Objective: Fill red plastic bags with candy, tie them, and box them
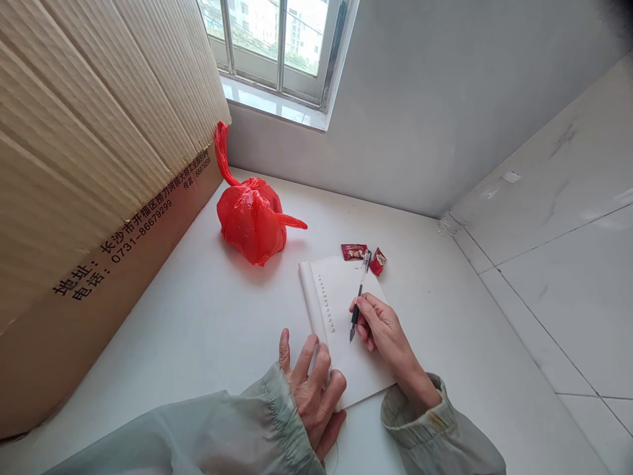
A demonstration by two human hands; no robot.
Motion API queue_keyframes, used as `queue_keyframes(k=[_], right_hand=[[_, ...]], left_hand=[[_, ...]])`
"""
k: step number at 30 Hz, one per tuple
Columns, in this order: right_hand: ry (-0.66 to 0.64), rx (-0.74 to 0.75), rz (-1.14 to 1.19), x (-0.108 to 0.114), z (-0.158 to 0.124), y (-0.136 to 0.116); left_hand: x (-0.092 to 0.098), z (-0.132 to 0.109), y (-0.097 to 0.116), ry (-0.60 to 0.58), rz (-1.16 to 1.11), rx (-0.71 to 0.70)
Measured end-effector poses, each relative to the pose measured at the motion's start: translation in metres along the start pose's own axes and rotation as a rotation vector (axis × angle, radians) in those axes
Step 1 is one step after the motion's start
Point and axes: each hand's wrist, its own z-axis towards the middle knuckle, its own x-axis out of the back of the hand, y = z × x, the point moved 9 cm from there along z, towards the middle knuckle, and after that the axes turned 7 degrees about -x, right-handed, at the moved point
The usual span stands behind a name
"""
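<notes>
An open notebook (353, 363) lies on the white table, its left pages rolled back and a column of small handwriting down the left of the page. My left hand (314, 389) rests on the notebook's lower left edge, fingers apart and bent, holding nothing. Between the thumb and fingers of my right hand (383, 326) is a black and clear pen (361, 284), tilted, its tip pointing down over the page. Whether the tip touches the paper I cannot tell. Two red wrapped packets (354, 252) lie at the notebook's top edge, near the pen's upper end.
A knotted red plastic bag (252, 221) sits on the white table (237, 316) beyond the notebook to the left. A large cardboard box (99, 165) fills the left side. Behind are a grey wall and a barred window (277, 46); marble tiles (564, 264) stand at the right.
</notes>
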Motion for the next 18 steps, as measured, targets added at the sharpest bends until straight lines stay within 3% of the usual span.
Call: queue_keyframes(k=[7, 14, 18], right_hand=[[-0.05, -0.02, 0.379, -0.007, -0.001, -0.002], [0.059, 0.101, 0.375, -0.001, -0.006, -0.009], [0.03, 0.096, 0.381, -0.007, -0.006, -0.005]], left_hand=[[0.0, -0.001, 0.0, -0.006, -0.007, 0.004], [-0.001, -0.001, 0.001, -0.008, 0.01, -0.003], [-0.002, -0.002, 0.002, -0.019, 0.004, -0.005]])
